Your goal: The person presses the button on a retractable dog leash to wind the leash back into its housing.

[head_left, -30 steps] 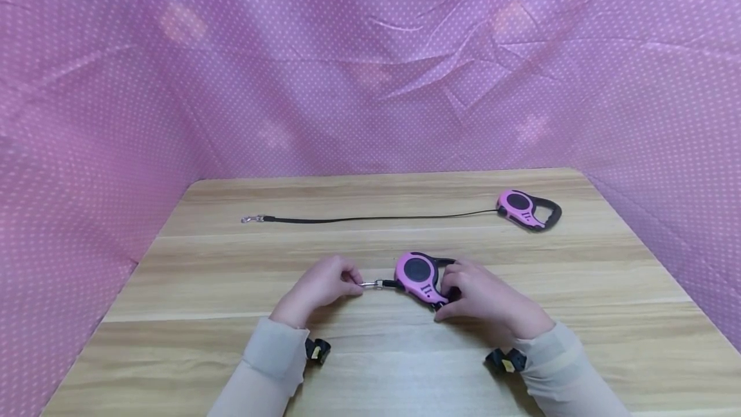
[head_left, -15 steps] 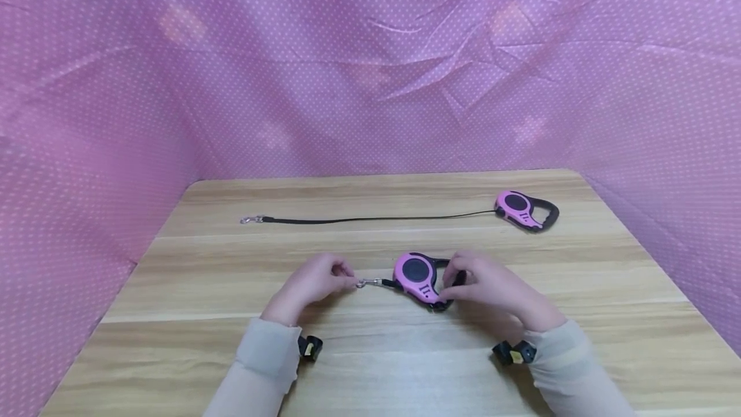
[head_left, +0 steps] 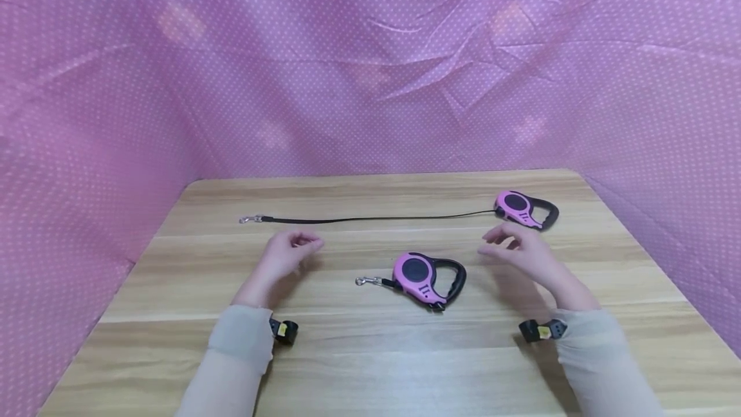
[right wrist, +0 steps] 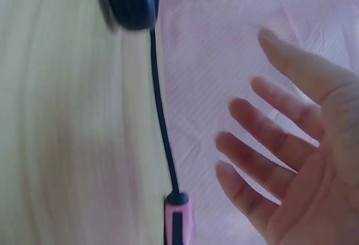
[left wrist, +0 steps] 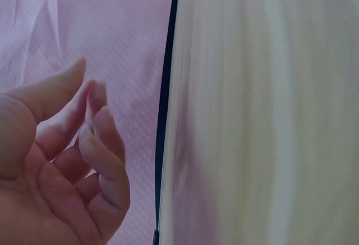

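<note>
In the head view a pink and black retractable dog leash (head_left: 415, 274) lies mid-table, its black loop handle to the right and its short strap ending in a silver snap hook (head_left: 368, 281) on the left. My left hand (head_left: 287, 253) hovers left of that hook, fingers loosely curled around nothing. To the right of the handle, my right hand (head_left: 523, 256) is raised over the table with relaxed, spread fingers. Behind both hands lies a second pink leash (head_left: 517, 206), its black cord (head_left: 370, 218) drawn out leftward to another snap hook (head_left: 251, 219).
The wooden table (head_left: 370, 365) is bounded by pink dotted cloth (head_left: 370, 82) at the back and sides. Small black cameras, one at the left cuff (head_left: 283, 331) and one at the right cuff (head_left: 543, 330), stick out inward from the wrists.
My left hand has let go of the near leash's hook and moved left and back. My right hand has released its handle and moved right. The near leash stays in place.
</note>
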Demonstrator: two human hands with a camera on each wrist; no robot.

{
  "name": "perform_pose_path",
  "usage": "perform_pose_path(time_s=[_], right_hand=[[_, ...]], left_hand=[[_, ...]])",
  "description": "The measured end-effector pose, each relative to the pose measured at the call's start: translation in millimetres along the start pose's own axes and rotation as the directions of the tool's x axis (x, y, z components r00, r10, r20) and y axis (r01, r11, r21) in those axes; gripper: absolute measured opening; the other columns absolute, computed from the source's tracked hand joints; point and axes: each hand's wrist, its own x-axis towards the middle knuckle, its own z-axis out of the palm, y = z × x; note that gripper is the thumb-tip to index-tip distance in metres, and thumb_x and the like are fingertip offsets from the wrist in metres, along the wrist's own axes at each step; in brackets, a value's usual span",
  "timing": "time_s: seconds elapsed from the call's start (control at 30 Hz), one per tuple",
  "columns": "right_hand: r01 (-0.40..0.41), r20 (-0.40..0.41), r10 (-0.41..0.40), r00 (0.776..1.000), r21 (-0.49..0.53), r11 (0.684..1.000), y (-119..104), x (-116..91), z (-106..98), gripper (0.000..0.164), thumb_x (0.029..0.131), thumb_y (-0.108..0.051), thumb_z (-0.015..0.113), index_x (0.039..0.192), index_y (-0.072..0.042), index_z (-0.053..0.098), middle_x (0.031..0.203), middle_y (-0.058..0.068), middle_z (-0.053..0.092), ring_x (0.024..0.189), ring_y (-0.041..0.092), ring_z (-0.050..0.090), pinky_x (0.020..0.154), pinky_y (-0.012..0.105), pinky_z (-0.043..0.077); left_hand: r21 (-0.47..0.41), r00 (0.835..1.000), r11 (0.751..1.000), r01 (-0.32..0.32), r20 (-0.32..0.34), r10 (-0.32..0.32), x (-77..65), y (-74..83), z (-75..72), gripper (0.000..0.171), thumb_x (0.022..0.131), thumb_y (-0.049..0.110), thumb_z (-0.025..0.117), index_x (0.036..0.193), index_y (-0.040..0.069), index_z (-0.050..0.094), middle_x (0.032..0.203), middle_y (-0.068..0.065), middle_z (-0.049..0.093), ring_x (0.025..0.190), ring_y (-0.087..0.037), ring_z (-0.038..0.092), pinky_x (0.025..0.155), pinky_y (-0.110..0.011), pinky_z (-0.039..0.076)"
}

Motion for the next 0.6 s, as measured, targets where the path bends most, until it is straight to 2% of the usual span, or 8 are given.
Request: perform_pose_path(time_s=[0.2, 0.33, 0.43, 0.53, 0.6], right_hand=[[-0.091, -0.139, 0.092, 0.986, 0.015, 0.996, 23.2, 8.5, -15.9, 0.037, 0.09, -0.033, 0.074, 0.11, -0.003, 0.069, 0.104, 0.015, 0.069, 0.084, -0.002, 0.056, 0.074, 0.014, 0.046], [-0.18, -0.182, 0.186, 0.966, 0.053, 0.982, 35.7, 11.6, -27.9, 0.046, 0.09, -0.042, 0.071, 0.114, -0.003, 0.066, 0.1, -0.003, 0.067, 0.085, -0.003, 0.053, 0.075, 0.016, 0.044], [-0.243, -0.183, 0.252, 0.95, 0.068, 0.968, 45.6, 15.1, -36.3, 0.052, 0.092, -0.048, 0.067, 0.12, -0.003, 0.063, 0.099, -0.011, 0.062, 0.092, 0.005, 0.053, 0.08, 0.023, 0.041], [-0.287, -0.164, 0.297, 0.941, 0.086, 0.954, 56.4, 19.5, -42.8, 0.06, 0.093, -0.052, 0.063, 0.125, -0.001, 0.06, 0.113, 0.004, 0.066, 0.109, 0.02, 0.054, 0.091, 0.036, 0.042], [-0.313, -0.147, 0.326, 0.934, 0.101, 0.944, 63.8, 22.4, -45.9, 0.066, 0.093, -0.056, 0.06, 0.129, 0.0, 0.057, 0.127, 0.017, 0.061, 0.121, 0.029, 0.05, 0.099, 0.045, 0.04]], left_hand=[[0.023, 0.996, 1.0, -0.002, -0.09, 0.004, 11.1, -7.6, -22.7, 0.04, 0.097, 0.035, 0.064, 0.122, 0.003, 0.062, 0.107, -0.011, 0.062, 0.094, -0.028, 0.059, 0.079, -0.036, 0.053], [-0.001, 0.991, 1.0, 0.03, -0.132, -0.03, 18.4, -13.9, -35.9, 0.05, 0.097, 0.041, 0.062, 0.129, 0.003, 0.058, 0.122, -0.015, 0.059, 0.106, -0.027, 0.055, 0.089, -0.036, 0.048], [-0.038, 0.984, 0.997, 0.062, -0.165, -0.068, 23.4, -20.4, -44.8, 0.054, 0.097, 0.043, 0.062, 0.134, 0.004, 0.055, 0.13, -0.016, 0.057, 0.109, -0.024, 0.054, 0.092, -0.032, 0.046], [-0.077, 0.974, 0.994, 0.082, -0.206, -0.097, 28.6, -28.0, -52.8, 0.052, 0.098, 0.039, 0.062, 0.136, 0.004, 0.054, 0.13, -0.015, 0.057, 0.102, -0.02, 0.057, 0.089, -0.029, 0.049], [-0.102, 0.967, 0.992, 0.08, -0.235, -0.102, 32.8, -32.9, -57.7, 0.05, 0.098, 0.035, 0.062, 0.135, 0.003, 0.055, 0.128, -0.013, 0.058, 0.093, -0.015, 0.059, 0.084, -0.026, 0.051]])
